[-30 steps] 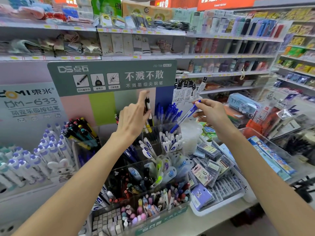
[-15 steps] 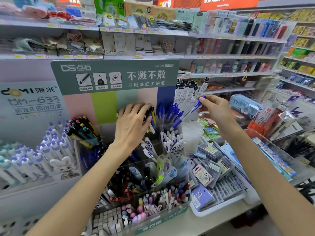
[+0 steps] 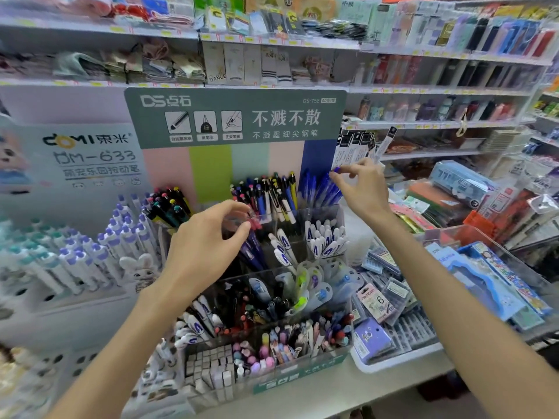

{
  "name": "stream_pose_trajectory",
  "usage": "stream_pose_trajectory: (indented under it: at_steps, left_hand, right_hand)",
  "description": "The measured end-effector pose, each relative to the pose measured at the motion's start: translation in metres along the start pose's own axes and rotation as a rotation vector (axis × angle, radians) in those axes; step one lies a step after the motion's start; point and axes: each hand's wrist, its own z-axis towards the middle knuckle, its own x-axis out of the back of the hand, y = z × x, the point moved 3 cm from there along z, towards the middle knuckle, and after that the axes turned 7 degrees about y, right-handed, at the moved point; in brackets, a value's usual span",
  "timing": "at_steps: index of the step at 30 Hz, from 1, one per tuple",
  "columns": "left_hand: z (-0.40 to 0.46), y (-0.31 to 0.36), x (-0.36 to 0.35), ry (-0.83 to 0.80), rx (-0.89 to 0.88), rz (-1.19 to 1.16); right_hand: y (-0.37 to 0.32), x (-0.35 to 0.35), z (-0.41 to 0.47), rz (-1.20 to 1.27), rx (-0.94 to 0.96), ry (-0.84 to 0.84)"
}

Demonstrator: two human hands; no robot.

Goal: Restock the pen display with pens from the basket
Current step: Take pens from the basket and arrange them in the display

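Note:
The tiered clear pen display (image 3: 341,213) stands under a green header board (image 3: 233,116). Its back row holds black and yellow pens (image 3: 272,192) and a bunch of blue pens (image 3: 317,189). My right hand (image 3: 363,189) pinches the top end of one blue pen (image 3: 336,169), which stands among the blue bunch. My left hand (image 3: 205,246) hovers in front of the back row with fingers loosely curled; nothing is plainly held in it. An orange basket (image 3: 481,225) shows partly at the right, behind my right arm.
A white stand of purple-capped pens (image 3: 90,255) sits to the left. A white tray (image 3: 393,361) of small boxes and a clear bin (image 3: 472,234) of blue packs lie to the right. Stocked store shelves (image 3: 423,92) fill the background.
My right hand has carried the blue pen left and down into the blue bunch. My left hand has drawn back from the black and yellow pens toward me.

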Motion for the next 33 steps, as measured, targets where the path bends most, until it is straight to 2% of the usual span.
stream_pose_trajectory:
  at_steps: [2, 4, 7, 11, 17, 22, 25, 29, 33]
  left_hand:
    - [-0.004, 0.000, -0.003, -0.026, 0.014, -0.009]
    - [-0.006, -0.001, -0.007, -0.047, 0.017, -0.012]
    - [-0.006, -0.001, -0.011, -0.090, 0.011, -0.004]
    - [-0.003, 0.002, -0.016, -0.125, 0.008, 0.018]
    - [0.000, 0.008, -0.020, -0.154, 0.018, 0.022]
    - [-0.002, 0.007, -0.023, -0.187, -0.013, -0.010]
    - [-0.002, 0.004, -0.027, -0.246, -0.067, -0.022]
    - [-0.008, 0.011, -0.043, -0.371, -0.141, -0.088]
    - [-0.033, 0.028, -0.076, -0.534, -0.262, -0.121]
  right_hand:
    - [-0.001, -0.002, 0.001, 0.078, 0.000, -0.047]
    - [-0.006, -0.001, 0.003, 0.123, 0.042, -0.199]
    - [-0.015, -0.001, 0.010, -0.047, 0.155, -0.426]
    - [-0.025, 0.000, 0.016, -0.320, 0.250, -0.396]
    - [-0.026, -0.003, 0.005, -0.406, 0.294, -0.282]
    - [-0.017, 0.008, -0.030, -0.056, 0.131, -0.115]
    - [-0.017, 0.020, -0.057, 0.056, -0.002, -0.052]
    - [-0.004, 0.042, -0.103, 0.051, -0.138, -0.130]
    - [0.024, 0.069, -0.177, -0.023, -0.323, -0.318]
